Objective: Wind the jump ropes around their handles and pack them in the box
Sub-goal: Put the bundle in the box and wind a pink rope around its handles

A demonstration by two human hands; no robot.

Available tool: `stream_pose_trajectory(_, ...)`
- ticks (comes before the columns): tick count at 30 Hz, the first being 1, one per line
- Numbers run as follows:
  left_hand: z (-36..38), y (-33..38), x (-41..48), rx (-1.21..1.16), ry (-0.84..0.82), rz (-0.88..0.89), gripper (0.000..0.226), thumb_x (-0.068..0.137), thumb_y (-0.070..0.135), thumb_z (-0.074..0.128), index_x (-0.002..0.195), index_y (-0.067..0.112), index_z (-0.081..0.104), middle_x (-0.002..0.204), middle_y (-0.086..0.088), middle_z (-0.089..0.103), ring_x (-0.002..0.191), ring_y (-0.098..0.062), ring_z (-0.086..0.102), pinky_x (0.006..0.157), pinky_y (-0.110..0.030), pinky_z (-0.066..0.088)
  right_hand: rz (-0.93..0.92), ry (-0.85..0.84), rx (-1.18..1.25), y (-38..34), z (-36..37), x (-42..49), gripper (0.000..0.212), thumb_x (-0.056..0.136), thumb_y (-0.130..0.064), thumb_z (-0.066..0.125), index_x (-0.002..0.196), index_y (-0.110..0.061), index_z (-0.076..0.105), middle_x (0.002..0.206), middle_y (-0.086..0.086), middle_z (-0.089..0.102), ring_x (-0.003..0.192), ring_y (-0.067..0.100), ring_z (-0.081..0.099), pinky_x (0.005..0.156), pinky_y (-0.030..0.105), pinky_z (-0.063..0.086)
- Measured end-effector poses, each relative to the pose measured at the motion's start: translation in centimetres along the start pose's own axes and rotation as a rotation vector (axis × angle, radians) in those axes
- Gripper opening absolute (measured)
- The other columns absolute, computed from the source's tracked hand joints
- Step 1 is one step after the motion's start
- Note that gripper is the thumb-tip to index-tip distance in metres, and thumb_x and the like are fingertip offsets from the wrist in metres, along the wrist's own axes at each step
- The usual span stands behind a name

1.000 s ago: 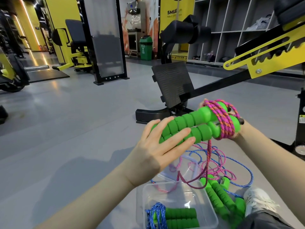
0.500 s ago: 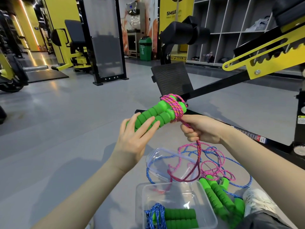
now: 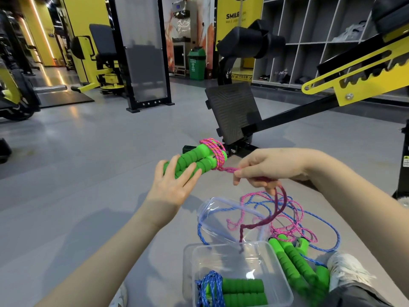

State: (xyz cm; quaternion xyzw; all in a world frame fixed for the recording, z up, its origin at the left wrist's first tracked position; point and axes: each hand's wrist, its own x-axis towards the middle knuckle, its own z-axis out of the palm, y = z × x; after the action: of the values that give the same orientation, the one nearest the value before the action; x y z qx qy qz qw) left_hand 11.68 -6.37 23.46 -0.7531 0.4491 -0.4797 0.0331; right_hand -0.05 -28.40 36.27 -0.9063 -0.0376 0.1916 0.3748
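My left hand [image 3: 171, 185] holds a pair of green foam handles [image 3: 194, 161] side by side, their far ends wrapped in several turns of pink rope [image 3: 213, 152]. My right hand [image 3: 269, 168] pinches the pink rope's free length just right of the wraps; the slack hangs down toward the clear plastic box [image 3: 285, 273]. Inside the box lies a wound jump rope with green handles [image 3: 242, 292] and blue cord. To the box's right, more green handles [image 3: 296, 262] lie on the floor among loose pink and blue rope [image 3: 294, 220].
The box's clear lid [image 3: 221, 220] lies on the grey floor just beyond the box. A black and yellow gym machine [image 3: 234, 111] stands right behind my hands. My white shoe [image 3: 347, 271] is at the lower right. Other machines and lockers stand farther back.
My left hand has carried the handles lower and to the left. My right hand has come off the wrapped end and pulled the pink rope out to the right.
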Motion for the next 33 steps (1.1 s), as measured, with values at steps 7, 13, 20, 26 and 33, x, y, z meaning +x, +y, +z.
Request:
stream_pose_trajectory(7,-1.7,1.0,0.3,-0.069,0.068,0.202,0.038,0.086,-0.009,0.048,0.12,0.001,0.062,0.118,-0.015,0.063,0.105,-0.05,0.055,0.082,-0.053,0.041,-0.254,0.406,-0.178,-0.7,-2.0,-1.0,0.032,0.091,-0.034,0.055,0.084,-0.006,0.069,0.056,-0.002,0.041,0.05,0.01,0.033,0.045,0.019,0.029)
stream_pose_trajectory(13,-4.8,3.6,2.1,-0.22,0.166,0.356,0.03,0.097,0.001,0.044,0.122,0.006,0.06,0.123,-0.011,0.063,0.111,-0.047,0.056,0.09,-0.054,0.043,-0.321,0.402,-0.108,0.6,-2.7,-1.2,0.027,0.084,-0.035,0.062,0.075,-0.01,0.068,0.069,0.007,0.064,0.062,0.012,0.058,0.058,0.025,0.046)
stream_pose_trajectory(20,-7.1,4.1,2.9,-0.276,0.213,0.359,0.027,0.103,0.007,0.036,0.122,0.011,0.055,0.122,-0.006,0.065,0.11,-0.045,0.057,0.094,-0.052,0.04,-0.358,0.359,0.287,4.1,-3.4,-1.2,0.044,0.06,-0.051,0.08,0.066,-0.011,0.065,0.048,-0.007,0.047,0.044,0.005,0.038,0.047,0.016,0.033)
stream_pose_trajectory(26,-8.1,4.7,3.7,-0.349,0.236,0.204,0.032,0.103,0.006,0.03,0.128,0.013,0.049,0.132,-0.006,0.057,0.118,-0.045,0.048,0.097,-0.053,0.037,-0.238,0.336,0.892,9.1,-2.9,1.9,0.031,0.081,-0.04,0.063,0.086,-0.01,0.068,0.071,0.004,0.064,0.048,0.013,0.06,0.055,0.024,0.05)
stream_pose_trajectory(33,-6.7,4.0,3.6,-0.307,0.273,0.055,0.039,0.093,-0.004,0.038,0.127,0.01,0.052,0.126,-0.01,0.063,0.113,-0.046,0.051,0.09,-0.052,0.041,-0.298,0.227,1.043,6.5,1.3,2.5,0.024,0.067,-0.021,0.066,0.052,-0.018,0.048,0.044,-0.005,0.036,0.035,0.004,0.029,0.038,0.016,0.033)
